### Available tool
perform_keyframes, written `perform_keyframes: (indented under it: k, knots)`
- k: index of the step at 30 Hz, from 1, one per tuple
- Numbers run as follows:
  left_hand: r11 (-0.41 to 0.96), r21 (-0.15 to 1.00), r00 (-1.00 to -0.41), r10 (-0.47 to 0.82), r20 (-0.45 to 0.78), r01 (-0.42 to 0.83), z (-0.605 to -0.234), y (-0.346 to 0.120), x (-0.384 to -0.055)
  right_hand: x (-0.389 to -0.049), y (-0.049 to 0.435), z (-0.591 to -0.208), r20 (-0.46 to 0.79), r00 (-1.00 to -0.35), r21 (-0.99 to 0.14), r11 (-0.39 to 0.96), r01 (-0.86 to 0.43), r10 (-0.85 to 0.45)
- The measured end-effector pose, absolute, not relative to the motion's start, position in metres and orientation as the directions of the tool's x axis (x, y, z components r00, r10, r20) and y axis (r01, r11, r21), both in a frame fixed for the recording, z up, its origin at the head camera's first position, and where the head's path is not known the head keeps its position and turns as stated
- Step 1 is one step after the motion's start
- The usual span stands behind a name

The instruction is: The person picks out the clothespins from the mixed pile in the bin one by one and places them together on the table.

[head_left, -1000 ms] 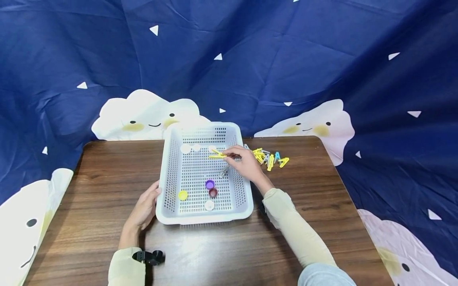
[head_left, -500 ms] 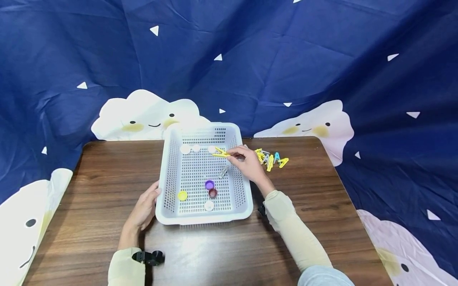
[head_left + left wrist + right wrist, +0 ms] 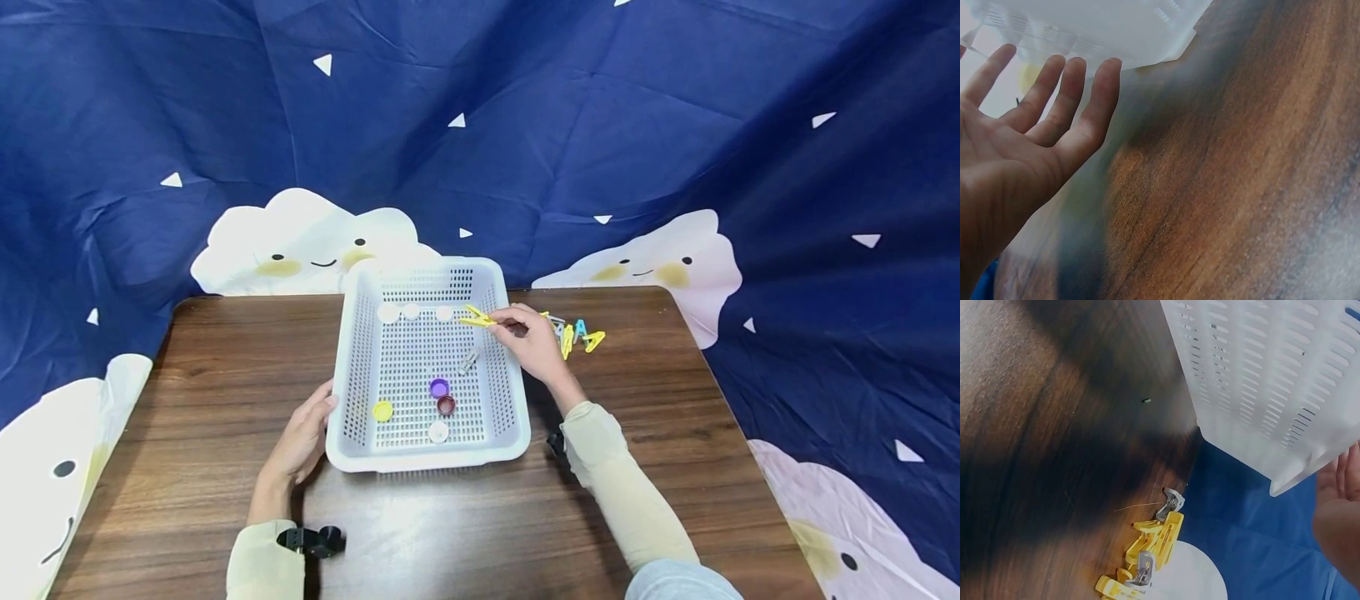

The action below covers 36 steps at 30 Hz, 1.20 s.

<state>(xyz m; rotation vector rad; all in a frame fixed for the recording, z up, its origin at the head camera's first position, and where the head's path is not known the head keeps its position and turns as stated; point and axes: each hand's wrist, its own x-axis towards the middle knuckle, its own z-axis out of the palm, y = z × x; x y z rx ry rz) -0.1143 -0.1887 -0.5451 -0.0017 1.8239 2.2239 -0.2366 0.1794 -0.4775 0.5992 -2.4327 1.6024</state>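
Note:
In the head view my right hand (image 3: 530, 343) pinches a yellow clothespin (image 3: 477, 317) between thumb and fingers, over the right side of a white slotted plastic basket (image 3: 431, 461). My left hand (image 3: 298, 437) is at the basket's left side, its loosely bent fingers touching the outer wall; the left wrist view shows those fingers (image 3: 1105, 94) against the white plastic. Inside the basket lie a grey clothespin (image 3: 468, 362), a yellow cap (image 3: 383, 411), a purple cap (image 3: 439, 387), a dark red cap (image 3: 446, 406) and several white caps (image 3: 388, 312). The right wrist view hides the held clothespin behind the basket.
Right of the basket, a loose pile of yellow clothespins (image 3: 567, 341), grey ones and a blue clothespin (image 3: 580, 330) lies on the brown wooden table (image 3: 660, 400). A blue curtain (image 3: 480, 150) with cloud prints hangs along the table's back edge.
My right hand has drawn back slightly to the right with the yellow clothespin, uncovering a white cap and the grey clothespin. My left hand and the basket stay put.

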Motion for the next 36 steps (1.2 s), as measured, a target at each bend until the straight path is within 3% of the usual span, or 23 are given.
perform_keyframes:
  k: [26, 36]
  knots:
    - [-0.18, 0.962, -0.964, 0.206, -0.167, -0.205, -0.544, -0.189, -0.115, -0.237, 0.2, -0.482, 0.381, -0.912, -0.829, 0.379, -0.411, -0.153]
    - [-0.193, 0.961, -0.967, 0.203, -0.157, -0.196, -0.544, -0.189, -0.115, -0.214, 0.196, -0.454, 0.364, -0.918, -0.821, 0.409, -0.397, -0.161]
